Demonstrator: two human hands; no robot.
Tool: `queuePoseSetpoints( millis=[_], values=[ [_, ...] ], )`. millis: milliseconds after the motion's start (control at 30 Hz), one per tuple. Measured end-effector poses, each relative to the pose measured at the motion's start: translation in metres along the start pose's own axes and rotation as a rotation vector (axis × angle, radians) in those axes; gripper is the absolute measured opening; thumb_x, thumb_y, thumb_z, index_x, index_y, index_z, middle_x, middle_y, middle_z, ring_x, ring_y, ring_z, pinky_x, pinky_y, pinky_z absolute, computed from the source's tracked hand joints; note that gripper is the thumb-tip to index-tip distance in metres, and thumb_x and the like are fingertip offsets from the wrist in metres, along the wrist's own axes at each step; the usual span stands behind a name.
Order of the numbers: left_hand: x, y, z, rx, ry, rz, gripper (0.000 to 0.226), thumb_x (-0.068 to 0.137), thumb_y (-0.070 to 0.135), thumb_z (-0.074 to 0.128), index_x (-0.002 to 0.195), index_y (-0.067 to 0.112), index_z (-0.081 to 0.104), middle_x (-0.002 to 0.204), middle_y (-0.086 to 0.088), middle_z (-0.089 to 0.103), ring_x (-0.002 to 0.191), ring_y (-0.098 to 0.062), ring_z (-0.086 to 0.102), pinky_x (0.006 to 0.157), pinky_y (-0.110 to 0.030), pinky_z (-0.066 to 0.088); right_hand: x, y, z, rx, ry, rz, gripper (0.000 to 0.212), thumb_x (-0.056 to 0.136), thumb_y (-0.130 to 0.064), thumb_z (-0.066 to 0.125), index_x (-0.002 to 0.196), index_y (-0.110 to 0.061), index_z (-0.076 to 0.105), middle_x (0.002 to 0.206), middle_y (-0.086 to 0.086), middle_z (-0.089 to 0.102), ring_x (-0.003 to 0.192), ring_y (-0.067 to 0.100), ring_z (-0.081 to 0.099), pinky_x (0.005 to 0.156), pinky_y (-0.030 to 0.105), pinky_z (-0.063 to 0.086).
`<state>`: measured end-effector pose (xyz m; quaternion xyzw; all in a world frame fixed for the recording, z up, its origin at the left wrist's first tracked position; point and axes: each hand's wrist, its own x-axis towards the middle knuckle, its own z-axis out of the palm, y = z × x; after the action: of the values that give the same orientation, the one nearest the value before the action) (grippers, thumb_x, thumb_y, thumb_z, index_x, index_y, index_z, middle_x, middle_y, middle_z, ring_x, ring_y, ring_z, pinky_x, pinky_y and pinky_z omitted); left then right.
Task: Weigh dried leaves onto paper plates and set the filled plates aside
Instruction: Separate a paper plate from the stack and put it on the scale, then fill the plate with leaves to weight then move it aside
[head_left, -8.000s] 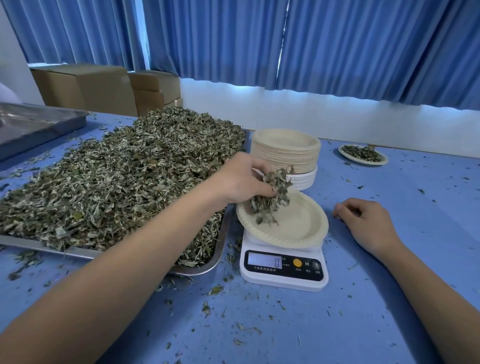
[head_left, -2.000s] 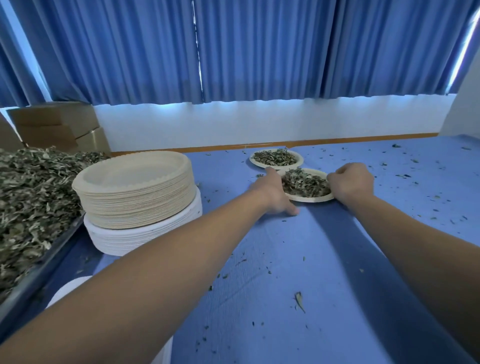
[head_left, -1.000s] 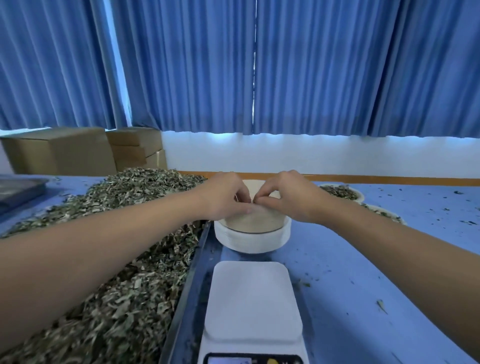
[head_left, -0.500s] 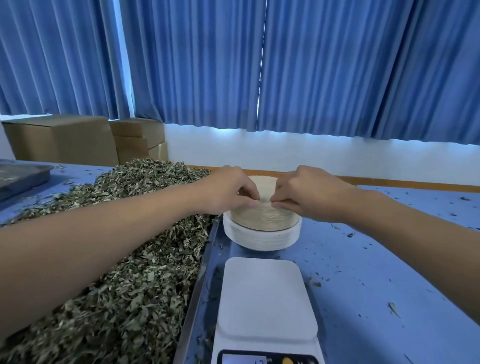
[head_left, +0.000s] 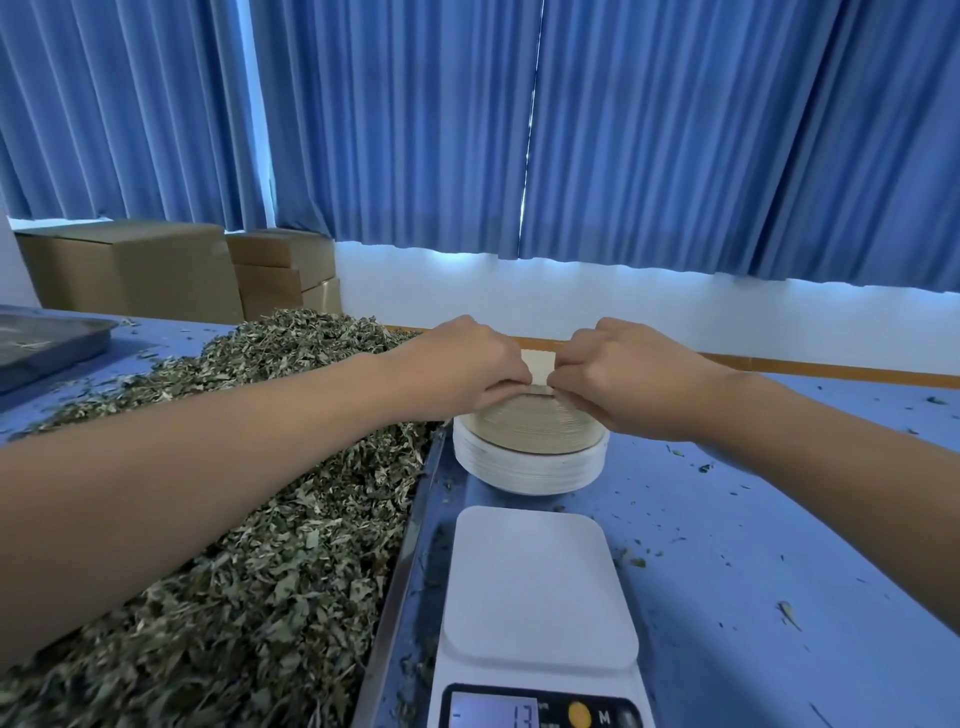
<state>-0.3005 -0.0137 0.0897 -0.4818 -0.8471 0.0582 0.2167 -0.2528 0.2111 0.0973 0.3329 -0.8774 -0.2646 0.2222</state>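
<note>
Evidently the top plate (head_left: 537, 366) is thin, light and bendy, and probably clings to the stack of paper plates (head_left: 530, 426) at twelve o'clock from the scale (head_left: 535, 582). The left hand (head_left: 467, 364) and right hand (head_left: 634, 379) both pinch its near rim, which looks like the safest hold. The dried leaves (head_left: 260, 519) lie at nine o'clock.

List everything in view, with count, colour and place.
Scale: one, white, near centre, platform bare.
Tray: one, metal, left of scale.
Dried leaves: one heap, green, on that tray.
Second tray: one, grey, far left.
Plate stack: one, tan over white, behind scale.
Cardboard boxes: several, brown, back left.
Curtains: blue, across the back.
Table: one, blue, flecked with leaf bits.
Left hand, right hand: both pinch the stack's top plate.
</note>
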Motion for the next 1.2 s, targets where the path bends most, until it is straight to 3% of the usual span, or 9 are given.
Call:
queuePoseSetpoints(
  millis=[133, 300, 500, 600, 700, 900, 967, 1067, 1200],
  values=[
    [0.001, 0.006, 0.001, 0.252, 0.014, 0.012, 0.036, 0.106, 0.032, 0.029, 0.109, 0.021, 0.063, 0.103, 0.004, 0.062, 0.095, -0.021, 0.062, 0.096, -0.036, 0.042, -0.002, 0.0, -0.006, 0.125, 0.009, 0.099, 0.055, 0.103, -0.047, 0.018, 0.112, -0.026, 0.068, 0.106, -0.006, 0.063, 0.101, 0.018, 0.056, 0.089, 0.035, 0.042],
    [0.002, 0.009, -0.009, 0.218, 0.073, -0.113, 0.02, 0.099, 0.018, 0.043, 0.116, 0.015, 0.053, 0.109, -0.002, 0.056, 0.096, -0.026, 0.057, 0.086, -0.037, 0.042, -0.007, -0.006, -0.011, 0.346, 0.141, 0.367, 0.041, 0.106, -0.045, 0.038, 0.123, -0.022, 0.067, 0.118, -0.003, 0.065, 0.107, 0.021, 0.058, 0.09, 0.041, 0.046],
    [-0.015, 0.022, -0.02, 0.179, 0.218, -0.13, 0.024, 0.1, 0.018, 0.046, 0.12, 0.015, 0.058, 0.114, -0.002, 0.058, 0.1, -0.024, 0.055, 0.083, -0.039, 0.044, -0.014, -0.019, -0.013, 0.619, 0.291, 1.037, 0.045, 0.103, -0.051, 0.041, 0.121, -0.015, 0.061, 0.11, 0.006, 0.063, 0.098, 0.027, 0.06, 0.082, 0.044, 0.051],
    [-0.035, 0.041, -0.027, 0.178, 0.387, -0.032, 0.017, 0.092, 0.007, 0.058, 0.106, 0.007, 0.068, 0.104, -0.008, 0.066, 0.091, -0.03, 0.062, 0.075, -0.043, 0.048, -0.022, -0.026, -0.013, 1.084, 0.208, 1.249, 0.042, 0.098, -0.04, 0.056, 0.116, -0.002, 0.06, 0.1, 0.013, 0.07, 0.078, 0.028, 0.07, 0.065, 0.045, 0.053],
    [-0.06, 0.063, -0.028, 0.169, 0.519, 0.081, 0.013, 0.085, -0.001, 0.064, 0.094, 0.003, 0.072, 0.094, -0.011, 0.069, 0.083, -0.032, 0.066, 0.07, -0.044, 0.052, -0.04, -0.043, -0.009, 1.413, 0.233, 1.279, 0.024, 0.095, -0.013, 0.064, 0.111, 0.005, 0.063, 0.087, 0.014, 0.068, 0.052, 0.015, 0.064, 0.053, 0.033, 0.05],
    [-0.107, 0.11, -0.01, 0.006, 0.461, 0.279, 0.021, 0.081, -0.004, 0.075, 0.102, 0.0, 0.075, 0.096, -0.014, 0.072, 0.083, -0.03, 0.069, 0.07, -0.041, 0.056, -0.08, -0.092, 0.004, 1.524, 0.291, 1.265, 0.017, 0.087, -0.004, 0.068, 0.1, -0.015, 0.07, 0.08, 0.006, 0.075, 0.062, 0.02, 0.068, 0.048, 0.029, 0.051],
    [-0.116, 0.121, -0.001, 0.014, 0.368, 0.372, 0.026, 0.082, -0.006, 0.076, 0.106, 0.002, 0.075, 0.098, -0.012, 0.072, 0.085, -0.028, 0.069, 0.073, -0.039, 0.055, -0.089, -0.11, 0.013, 1.459, 0.275, 1.23, 0.016, 0.087, -0.006, 0.065, 0.094, -0.018, 0.071, 0.069, -0.001, 0.073, 0.057, 0.014, 0.066, 0.044, 0.026, 0.047],
    [-0.12, 0.122, 0.004, -0.054, 0.244, 0.321, 0.018, 0.091, 0.009, 0.073, 0.109, 0.009, 0.076, 0.101, -0.006, 0.072, 0.09, -0.026, 0.069, 0.075, -0.037, 0.056, -0.094, -0.123, 0.03, 1.384, 0.154, 1.237, 0.012, 0.09, -0.016, 0.065, 0.082, -0.019, 0.074, 0.068, -0.003, 0.071, 0.065, 0.02, 0.064, 0.057, 0.032, 0.046],
    [-0.119, 0.112, 0.003, -0.224, 0.195, 0.146, 0.04, 0.103, 0.044, 0.05, 0.105, 0.014, 0.077, 0.1, -0.001, 0.074, 0.092, -0.02, 0.069, 0.081, -0.038, 0.057, -0.096, -0.117, 0.05, 1.369, 0.165, 1.306, 0.047, 0.1, -0.041, 0.056, 0.067, -0.006, 0.055, 0.062, 0.006, 0.055, 0.06, 0.025, 0.045, 0.064, 0.034, 0.035]
  ],
)
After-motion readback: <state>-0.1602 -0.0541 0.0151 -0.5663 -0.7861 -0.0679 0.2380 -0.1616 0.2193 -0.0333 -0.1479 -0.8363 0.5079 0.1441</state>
